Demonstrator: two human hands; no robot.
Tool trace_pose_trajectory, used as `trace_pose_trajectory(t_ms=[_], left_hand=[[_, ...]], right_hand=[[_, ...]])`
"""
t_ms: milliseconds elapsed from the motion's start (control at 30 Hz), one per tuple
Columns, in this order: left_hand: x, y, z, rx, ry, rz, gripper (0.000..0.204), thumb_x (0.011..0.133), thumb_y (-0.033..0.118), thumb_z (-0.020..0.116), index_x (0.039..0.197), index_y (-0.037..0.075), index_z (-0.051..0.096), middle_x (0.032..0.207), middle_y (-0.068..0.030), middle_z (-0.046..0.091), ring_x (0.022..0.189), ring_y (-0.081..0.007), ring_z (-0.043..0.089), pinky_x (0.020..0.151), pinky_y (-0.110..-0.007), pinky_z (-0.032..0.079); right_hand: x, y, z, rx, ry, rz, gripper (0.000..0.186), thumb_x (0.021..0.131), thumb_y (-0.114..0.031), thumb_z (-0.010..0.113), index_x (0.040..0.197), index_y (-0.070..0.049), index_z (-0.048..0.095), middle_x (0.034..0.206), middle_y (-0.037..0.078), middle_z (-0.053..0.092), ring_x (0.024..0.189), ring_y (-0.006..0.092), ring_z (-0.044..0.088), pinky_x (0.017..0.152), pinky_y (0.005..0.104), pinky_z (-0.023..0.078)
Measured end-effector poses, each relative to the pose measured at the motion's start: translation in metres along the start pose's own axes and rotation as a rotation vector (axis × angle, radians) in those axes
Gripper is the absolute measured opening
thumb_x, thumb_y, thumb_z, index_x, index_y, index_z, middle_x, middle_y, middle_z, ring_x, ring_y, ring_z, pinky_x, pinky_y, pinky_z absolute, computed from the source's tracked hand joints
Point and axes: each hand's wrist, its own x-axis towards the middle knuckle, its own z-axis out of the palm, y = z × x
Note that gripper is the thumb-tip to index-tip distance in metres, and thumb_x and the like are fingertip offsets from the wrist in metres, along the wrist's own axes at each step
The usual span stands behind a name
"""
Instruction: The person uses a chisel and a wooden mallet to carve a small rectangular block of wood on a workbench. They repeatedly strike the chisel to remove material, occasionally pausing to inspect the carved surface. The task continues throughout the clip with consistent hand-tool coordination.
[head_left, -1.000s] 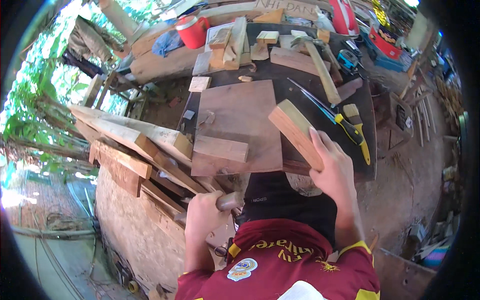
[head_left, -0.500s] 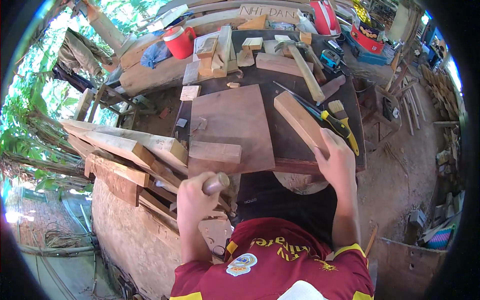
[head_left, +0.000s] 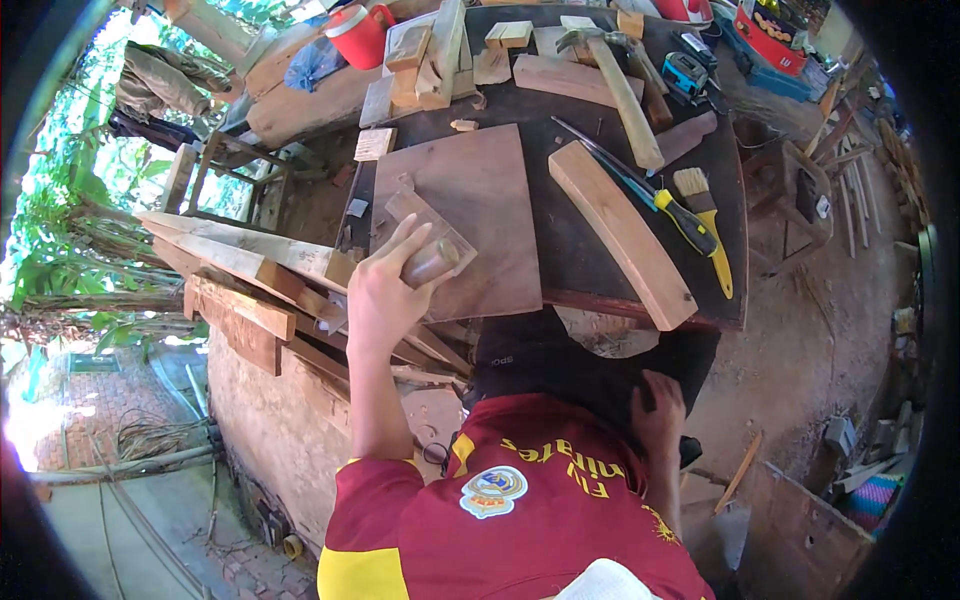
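Note:
My left hand is closed around a short brown cylinder with a rounded end. Its fingers reach over a small wooden block, which lies slanted on a thin square wooden board. The cylinder hides part of that block. Down beside my lap is my right hand, against the black trousers, with its fingers partly showing and apart and nothing visible in them. A long wooden block lies on the dark table, its near end reaching the front edge.
Right of the long block lie a yellow-black screwdriver, a paintbrush and a hammer. A blue tape measure and wood offcuts are farther back, with a red jug. Stacked planks stand at the left.
My right hand has let go of the long block and moved down to my lap. My left hand has moved up over the board with the cylinder; the small block there has turned aslant.

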Motion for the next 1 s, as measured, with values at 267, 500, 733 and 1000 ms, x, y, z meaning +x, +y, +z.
trace_pose_trajectory(t_ms=[267, 500, 733, 1000], left_hand=[[0.004, 0.033, 0.002, 0.222, -0.154, -0.302, 0.056, 0.07, 0.026, 0.08, 0.119, 0.005, 0.065, 0.077, -0.0238, 0.064, 0.077, -0.0379, 0.065, 0.069, -0.042, 0.05], [-0.016, 0.053, -0.007, 0.448, -0.105, -0.594, 0.03, 0.07, 0.019, 0.077, 0.098, 0.012, 0.072, 0.087, -0.0194, 0.068, 0.087, -0.0389, 0.064, 0.075, -0.043, 0.051], [-0.018, 0.062, 0.01, 0.381, 0.026, -0.7, 0.044, 0.065, 0.035, 0.082, 0.09, 0.0, 0.071, 0.077, -0.0228, 0.067, 0.08, -0.0385, 0.067, 0.071, -0.044, 0.051], [-0.037, 0.043, 0.005, 0.234, 0.062, -0.617, 0.041, 0.071, 0.025, 0.078, 0.102, 0.001, 0.069, 0.087, -0.0226, 0.069, 0.088, -0.0375, 0.067, 0.077, -0.041, 0.052]], right_hand=[[0.061, 0.106, 0.04, -0.315, 0.013, 0.572, 0.061, 0.072, -0.027, 0.075, 0.123, 0.0, 0.055, 0.131, 0.024, 0.048, 0.118, 0.0433, 0.046, 0.099, 0.051, 0.039], [0.095, 0.13, 0.052, -0.36, -0.065, 0.59, 0.055, 0.07, -0.037, 0.073, 0.119, -0.013, 0.062, 0.142, 0.021, 0.038, 0.122, 0.0544, 0.036, 0.089, 0.0686, 0.038], [0.097, 0.138, 0.053, -0.307, -0.054, 0.56, 0.05, 0.069, -0.037, 0.073, 0.114, -0.019, 0.066, 0.143, 0.021, 0.036, 0.124, 0.0545, 0.034, 0.084, 0.0708, 0.042], [0.09, 0.151, 0.066, -0.381, -0.074, 0.587, 0.06, 0.07, -0.038, 0.075, 0.124, -0.019, 0.058, 0.133, 0.022, 0.039, 0.122, 0.0515, 0.038, 0.086, 0.0635, 0.046]])
